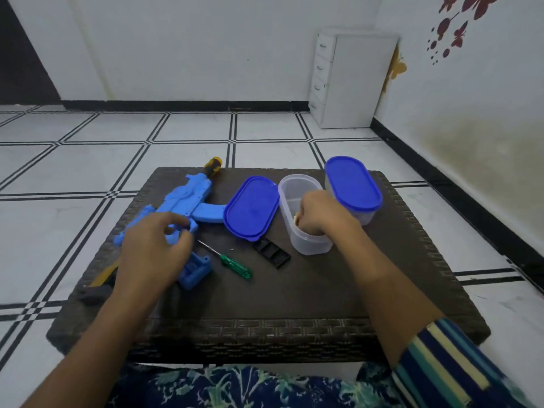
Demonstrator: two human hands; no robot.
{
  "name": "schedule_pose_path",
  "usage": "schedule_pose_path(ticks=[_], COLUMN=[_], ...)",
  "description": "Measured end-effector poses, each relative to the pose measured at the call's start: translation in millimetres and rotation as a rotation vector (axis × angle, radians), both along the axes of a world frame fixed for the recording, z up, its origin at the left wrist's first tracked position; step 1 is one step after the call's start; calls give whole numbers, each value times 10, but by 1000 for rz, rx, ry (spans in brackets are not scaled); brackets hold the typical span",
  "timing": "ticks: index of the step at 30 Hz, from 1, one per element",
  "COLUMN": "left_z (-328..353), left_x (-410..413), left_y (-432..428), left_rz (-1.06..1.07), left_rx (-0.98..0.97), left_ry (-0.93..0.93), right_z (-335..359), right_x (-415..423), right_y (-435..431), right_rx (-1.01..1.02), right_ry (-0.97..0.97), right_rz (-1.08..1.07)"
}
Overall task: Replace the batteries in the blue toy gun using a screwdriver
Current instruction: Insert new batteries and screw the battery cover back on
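1. The left hand [153, 248] curls its fingers round the blue toy gun [188, 198], at 10 o'clock on the table [294, 304].
2. The green screwdriver [232, 262] lies at 3 o'clock from that hand.
3. The right hand [321, 213] dips curled fingers into the open tub [312, 245] at 1 o'clock; I cannot tell what they hold.

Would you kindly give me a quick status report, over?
Left hand grips blue toy gun. Right hand down in open container, grasp unclear. Screwdriver lies on table; nothing in the way.
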State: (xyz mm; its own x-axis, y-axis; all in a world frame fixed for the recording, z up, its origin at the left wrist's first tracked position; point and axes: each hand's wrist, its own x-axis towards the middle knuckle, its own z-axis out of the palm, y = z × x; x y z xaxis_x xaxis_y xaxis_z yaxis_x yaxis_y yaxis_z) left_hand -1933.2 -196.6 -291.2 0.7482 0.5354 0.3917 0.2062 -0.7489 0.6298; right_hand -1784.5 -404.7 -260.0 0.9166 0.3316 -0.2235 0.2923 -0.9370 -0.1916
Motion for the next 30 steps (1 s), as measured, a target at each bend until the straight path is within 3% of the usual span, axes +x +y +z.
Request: schedule_pose_path(ticks=[7,11,14,17,20,23,24,30], left_z=[-135,-151,-130,-91,16,174,187,88], left_x=[41,69,78,16,-106,-202,-216,-190], left_y=[115,193,258,290,233,67,49,76], left_rz=[-200,-217,-169,-162,-217,-324,-320,-250], left_rx=[154,141,95,-26,-296,-882,-958,-1035], left_ry=[145,149,173,127,38,-151,-187,-246], right_z=[-30,117,298,363,281,147,116,49], right_x=[51,-69,-303,-545,-709,-833,-872,-980], right_y=[-21,-37,-27,84,279,469,534,758], right_rx=[152,582,1060,1316,1409,1496,1525,1566], right_ry=[-102,-255,36,499,741,808,817,752], right_rz=[-139,-255,-315,-270,-291,-336,-330,-303])
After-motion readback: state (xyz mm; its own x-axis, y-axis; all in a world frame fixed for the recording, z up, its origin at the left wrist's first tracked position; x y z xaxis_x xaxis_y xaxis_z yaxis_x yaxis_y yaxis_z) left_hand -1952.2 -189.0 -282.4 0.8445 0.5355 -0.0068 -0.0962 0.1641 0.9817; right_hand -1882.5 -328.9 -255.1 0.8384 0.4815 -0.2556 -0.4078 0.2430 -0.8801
